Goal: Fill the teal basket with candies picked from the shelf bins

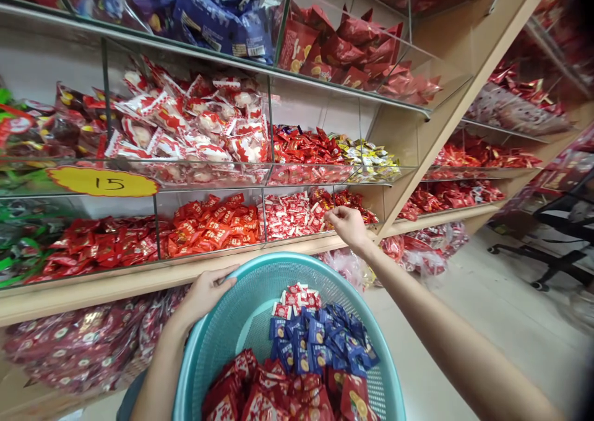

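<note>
My left hand (208, 294) grips the rim of a round turquoise plastic basket (200, 340), fingers over its left edge. Inside the basket are small red-and-white wrapped candies (297, 300), blue packets (320, 343) and larger red packets (278, 396). My right hand (349, 224) is closed, fingers curled together, at the front of a low shelf compartment. Whatever is in its fingers, if anything, is hidden. Just left of it lies a pile of red-and-white candies (288, 217); darker red candies (359, 201) lie behind it.
Clear dividers (158, 229) and a wooden shelf edge (139, 288) front the candy compartments. A yellow tag (103, 181) reads 15. Bagged goods (78, 347) sit under the shelf. At right are a wooden upright (445, 124) and a wheeled chair base (533, 263).
</note>
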`<state>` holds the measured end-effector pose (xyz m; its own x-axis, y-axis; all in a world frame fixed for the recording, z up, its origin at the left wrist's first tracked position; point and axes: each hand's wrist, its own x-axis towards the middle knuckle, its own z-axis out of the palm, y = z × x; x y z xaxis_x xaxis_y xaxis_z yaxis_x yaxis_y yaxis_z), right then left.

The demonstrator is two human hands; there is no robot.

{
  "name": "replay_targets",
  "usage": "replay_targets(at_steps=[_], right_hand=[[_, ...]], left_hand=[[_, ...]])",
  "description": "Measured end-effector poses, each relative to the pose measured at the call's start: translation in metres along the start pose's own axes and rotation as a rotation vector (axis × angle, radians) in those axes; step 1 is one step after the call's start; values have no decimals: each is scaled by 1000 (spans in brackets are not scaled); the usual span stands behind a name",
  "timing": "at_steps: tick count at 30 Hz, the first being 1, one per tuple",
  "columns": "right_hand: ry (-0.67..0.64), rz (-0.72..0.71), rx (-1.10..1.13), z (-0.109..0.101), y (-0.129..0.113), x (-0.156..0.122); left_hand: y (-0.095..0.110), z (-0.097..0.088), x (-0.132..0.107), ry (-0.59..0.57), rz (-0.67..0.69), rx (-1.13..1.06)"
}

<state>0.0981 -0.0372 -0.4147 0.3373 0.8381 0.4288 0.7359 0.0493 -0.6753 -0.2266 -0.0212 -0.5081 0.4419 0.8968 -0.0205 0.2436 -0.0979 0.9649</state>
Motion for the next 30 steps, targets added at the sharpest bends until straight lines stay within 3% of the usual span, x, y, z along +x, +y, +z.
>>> replay_targets(at_steps=[3,6,8,13,20,26,30], right_hand=[[-203,-132,22,-4,0,-35],[-447,-208,-115,5,13,-68],[-517,-238,-223,13,26,-82],[-549,-205,-423,27,50,-92],[-576,-165,-598,32,55,-94],[-581,-116,-678,35,45,-98],[-485,-157,-622,22,23,-80]], left_hand=[[2,1,-1,6,-12,4],[2,1,-1,24,-12,18],[3,2,-1,27,-20,23],[6,2,-2,19,-29,1],[6,2,-2,20,-39,0],[1,1,0,5,-30,1],[1,1,0,-6,-35,-1]])
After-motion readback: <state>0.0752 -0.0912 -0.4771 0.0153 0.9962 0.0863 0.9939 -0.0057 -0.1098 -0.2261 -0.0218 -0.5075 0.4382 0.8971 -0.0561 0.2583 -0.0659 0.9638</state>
